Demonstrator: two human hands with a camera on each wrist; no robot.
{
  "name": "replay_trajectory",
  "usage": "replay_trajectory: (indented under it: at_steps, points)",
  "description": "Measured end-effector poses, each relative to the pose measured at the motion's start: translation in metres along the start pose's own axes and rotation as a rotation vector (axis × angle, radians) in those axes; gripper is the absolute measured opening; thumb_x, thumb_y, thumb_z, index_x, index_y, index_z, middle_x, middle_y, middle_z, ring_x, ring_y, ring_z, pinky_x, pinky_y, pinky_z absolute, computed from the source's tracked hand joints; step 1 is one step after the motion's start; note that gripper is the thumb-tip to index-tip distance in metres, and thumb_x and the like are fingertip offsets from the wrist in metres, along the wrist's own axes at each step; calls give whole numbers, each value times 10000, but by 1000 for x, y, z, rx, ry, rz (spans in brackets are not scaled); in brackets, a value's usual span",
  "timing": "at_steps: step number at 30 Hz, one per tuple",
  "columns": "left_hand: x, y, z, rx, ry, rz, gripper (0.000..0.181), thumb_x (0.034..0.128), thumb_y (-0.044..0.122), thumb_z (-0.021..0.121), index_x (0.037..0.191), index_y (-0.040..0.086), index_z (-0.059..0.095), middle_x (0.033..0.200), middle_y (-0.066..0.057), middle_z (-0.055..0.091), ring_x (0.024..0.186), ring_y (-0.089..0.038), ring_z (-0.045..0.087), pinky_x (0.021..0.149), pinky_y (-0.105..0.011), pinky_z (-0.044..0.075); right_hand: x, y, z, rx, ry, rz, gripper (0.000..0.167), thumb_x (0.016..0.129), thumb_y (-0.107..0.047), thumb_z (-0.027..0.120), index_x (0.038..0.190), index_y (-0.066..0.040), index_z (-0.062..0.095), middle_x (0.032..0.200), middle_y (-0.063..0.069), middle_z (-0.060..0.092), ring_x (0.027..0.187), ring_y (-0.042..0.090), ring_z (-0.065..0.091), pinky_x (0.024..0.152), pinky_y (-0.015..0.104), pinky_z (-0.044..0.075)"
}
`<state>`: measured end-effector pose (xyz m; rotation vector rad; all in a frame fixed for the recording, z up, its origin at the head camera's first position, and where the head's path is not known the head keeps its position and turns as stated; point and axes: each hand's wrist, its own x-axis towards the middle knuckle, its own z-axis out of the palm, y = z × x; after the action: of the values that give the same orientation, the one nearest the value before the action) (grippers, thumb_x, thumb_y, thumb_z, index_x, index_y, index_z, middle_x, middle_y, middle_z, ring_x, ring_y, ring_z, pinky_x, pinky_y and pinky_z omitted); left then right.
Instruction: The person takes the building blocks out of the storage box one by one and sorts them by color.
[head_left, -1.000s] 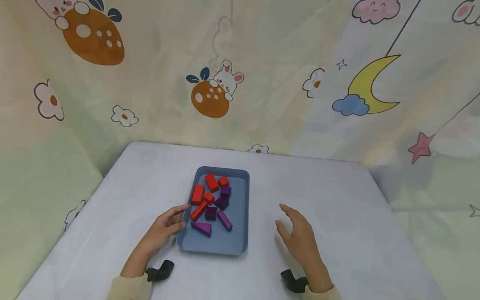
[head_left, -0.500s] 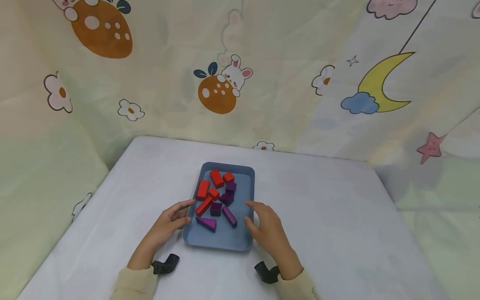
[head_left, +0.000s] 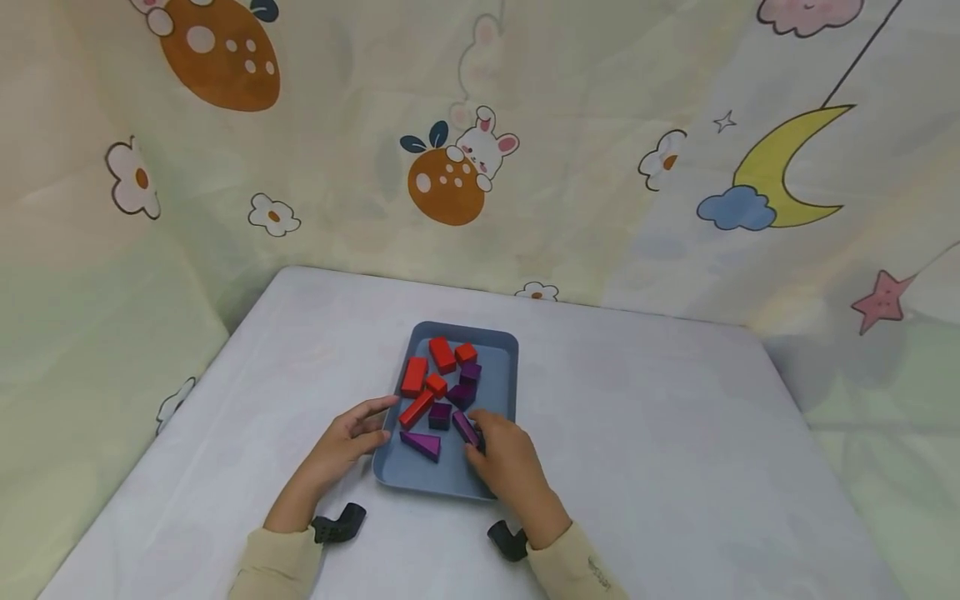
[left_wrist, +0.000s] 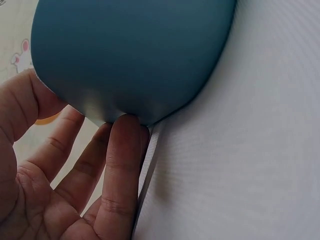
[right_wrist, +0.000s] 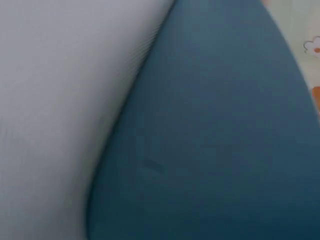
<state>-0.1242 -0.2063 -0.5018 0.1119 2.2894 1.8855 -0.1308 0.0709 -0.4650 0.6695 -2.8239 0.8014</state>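
Observation:
A blue-grey tray [head_left: 504, 367] lies on the white table, holding red and purple blocks. My left hand [head_left: 341, 446] holds its left edge; in the left wrist view, the fingers [left_wrist: 120, 170] touch the tray's wall, close to the tabletop. My right hand [head_left: 510, 458] reaches over the right side, thumb and forefinger spread about a long purple block [head_left: 463, 426]; firm contact with it cannot be made out. Beside that block are a dark purple cube [head_left: 440, 416] and a purple triangular block [head_left: 422, 445]. Only tray and table appear in the blurred right wrist view.
Several red blocks, among them a long one [head_left: 417, 409] and an upright-looking rectangular one [head_left: 414, 377], sit along the tray's left and far side. More purple blocks [head_left: 462, 394] lie at its middle right. A patterned cloth [head_left: 337, 167] hangs behind the table.
My right hand has moved left from the bare tabletop, over the tray's right rim, to the long purple block. The left hand stays at the tray's edge. The head view has shifted slightly.

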Motion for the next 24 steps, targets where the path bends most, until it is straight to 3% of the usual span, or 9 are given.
replay_trajectory:
  at_steps: [5,9,18,24]
  points:
    - [1,0,1,0,-7,0,536,1035,43,643,1560,11,540,1684,-244,408,1507,-510,431,1084,-526,519,2,1,3,-52,36,-9,336,861,-17,886,1169,-3,750,978,121,776,782,194,694,691,365,582]
    - [1,1,2,-3,-4,-4,536,1032,39,640,1559,15,543,1684,-245,409,1508,-507,432,1082,-539,520,1,3,-3,-19,52,-21,279,862,15,870,1124,-16,779,1000,110,791,871,217,748,791,404,625]
    - [-1,3,3,2,5,-19,542,1031,39,646,1563,25,542,1684,-238,414,1509,-492,441,1089,-550,516,-5,20,-32,289,112,-22,245,866,109,812,1076,-15,796,1013,82,766,892,224,740,796,358,636]
    - [-2,4,4,14,17,-35,539,1038,48,645,1567,40,544,1684,-234,415,1508,-488,445,1095,-566,508,7,44,-51,346,151,10,293,883,127,803,1142,-10,784,1080,114,760,986,288,751,882,425,629]
